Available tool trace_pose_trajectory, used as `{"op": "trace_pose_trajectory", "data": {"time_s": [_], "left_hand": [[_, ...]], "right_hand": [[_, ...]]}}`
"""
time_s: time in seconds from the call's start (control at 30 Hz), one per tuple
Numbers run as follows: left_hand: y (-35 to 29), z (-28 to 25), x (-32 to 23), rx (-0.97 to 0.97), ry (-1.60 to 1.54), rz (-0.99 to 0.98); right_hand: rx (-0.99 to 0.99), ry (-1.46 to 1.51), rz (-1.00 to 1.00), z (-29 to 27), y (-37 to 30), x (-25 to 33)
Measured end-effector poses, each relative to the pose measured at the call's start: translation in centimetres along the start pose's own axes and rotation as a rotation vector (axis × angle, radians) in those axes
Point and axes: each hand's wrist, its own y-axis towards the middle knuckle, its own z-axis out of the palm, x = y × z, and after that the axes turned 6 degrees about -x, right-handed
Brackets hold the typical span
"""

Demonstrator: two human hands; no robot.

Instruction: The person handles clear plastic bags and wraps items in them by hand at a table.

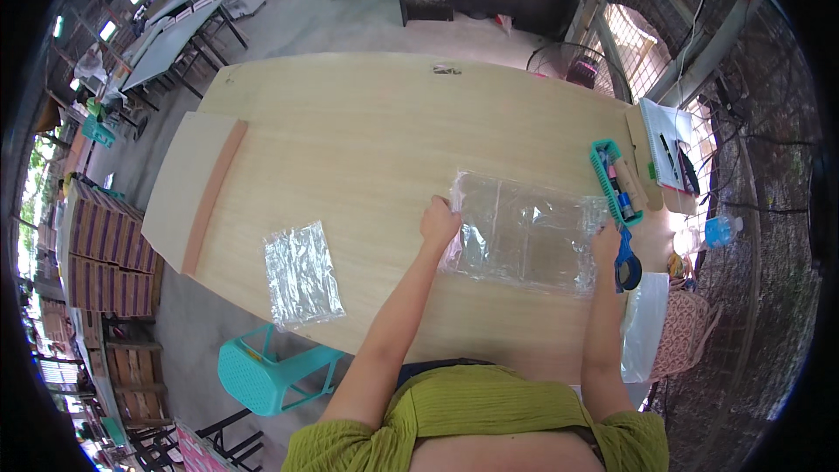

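A clear plastic bag lies stretched out flat on the wooden table in front of me. My left hand is closed on its left edge, fingers curled round the film. At the bag's right end, my right hand grips the other edge, though its fingers are partly hidden. Just beside the right hand rests a blue-handled tool with a dark round part. Further left on the table lies a second, crinkled clear plastic bag, touched by neither hand.
A teal basket of pens and markers stands at the right edge, near a notebook. Below them are a white plastic sheet and a pink woven bag. A pale board lies at the left; a teal stool stands near the front edge.
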Motion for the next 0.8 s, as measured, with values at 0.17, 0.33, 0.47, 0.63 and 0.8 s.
{"op": "trace_pose_trajectory", "data": {"time_s": [0.17, 0.33, 0.47, 0.63, 0.8], "left_hand": [[1.2, -1.0, 4.2, -0.049, -0.101, 0.067], [-0.5, -6.1, 5.4, 0.017, -0.352, -0.115], [-1.7, -7.4, 6.1, -0.138, -0.231, -0.031], [-3.2, -6.3, 5.8, -0.282, 0.09, 0.147], [-3.7, -5.5, 5.2, -0.229, 0.138, 0.024]], "right_hand": [[-0.196, -0.086, -0.249, 0.9, -1.4, 1.5], [-0.055, 0.082, -0.242, 1.1, -3.4, 3.0], [0.007, 0.207, -0.1, 1.5, -4.2, 3.6], [-0.053, 0.352, -0.024, 2.4, -3.6, 1.8], [0.005, 0.411, 0.008, 2.9, -2.9, 1.0]]}}
